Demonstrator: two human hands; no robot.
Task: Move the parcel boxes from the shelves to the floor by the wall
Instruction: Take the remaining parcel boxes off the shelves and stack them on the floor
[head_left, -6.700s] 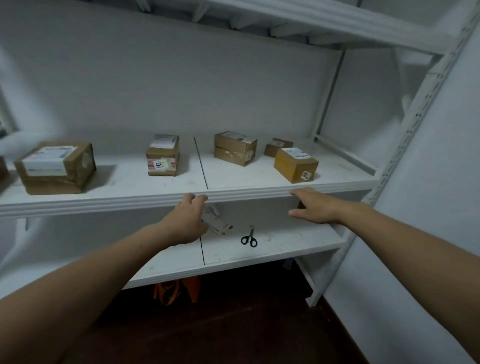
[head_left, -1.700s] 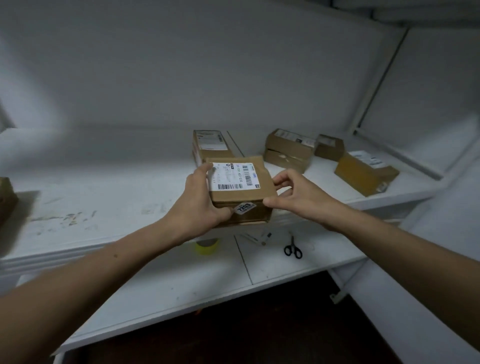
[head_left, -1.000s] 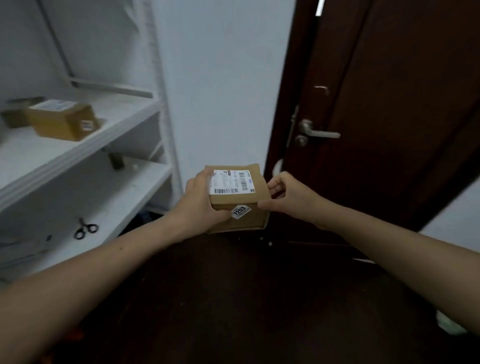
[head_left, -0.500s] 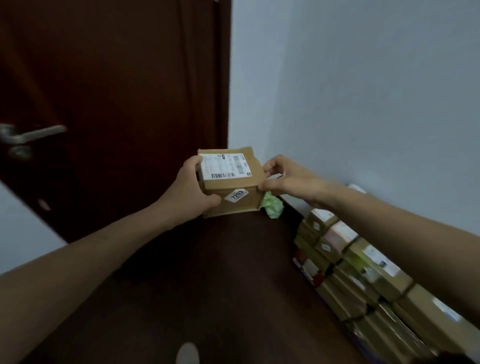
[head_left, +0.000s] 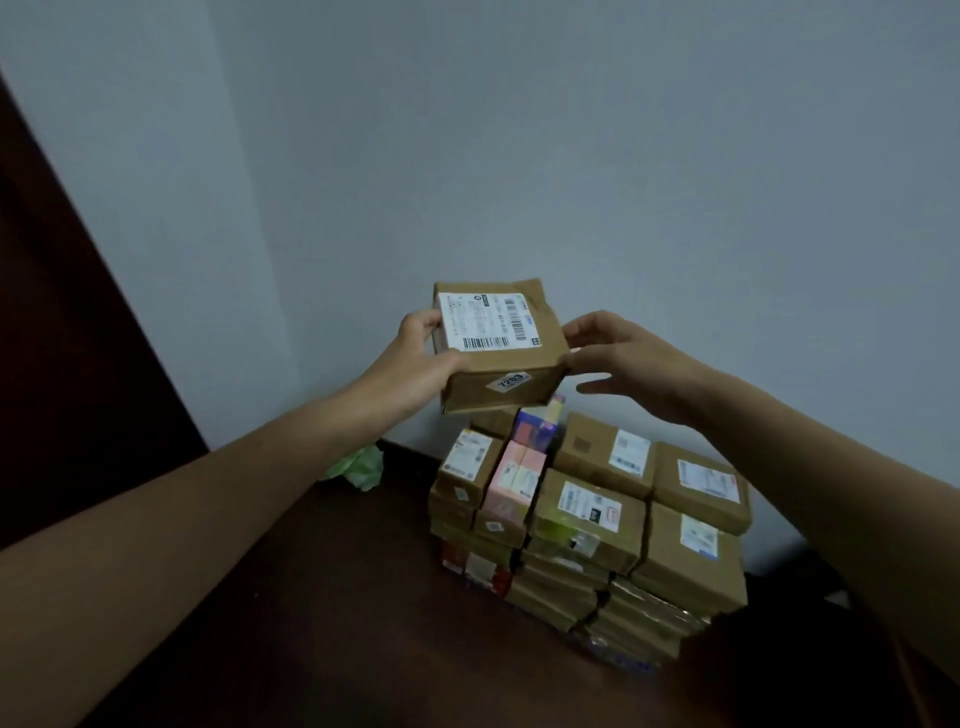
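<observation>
Left hand (head_left: 420, 359) gripping parcel box (head_left: 540, 332), sticker (head_left: 511, 382) — "7203"

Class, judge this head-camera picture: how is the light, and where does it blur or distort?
Head view: dim, bluish light; the held parcel box is fairly sharp, its 7203 sticker readable; the stacked boxes below are softer, labels illegible; the floor sinks into darkness; the wide-angle lens swells the left forearm.

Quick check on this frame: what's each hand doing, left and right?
Left hand: closed, holding the parcel box by its left side.
Right hand: open, fingertips touching the box's right edge, thumb clear.
</observation>
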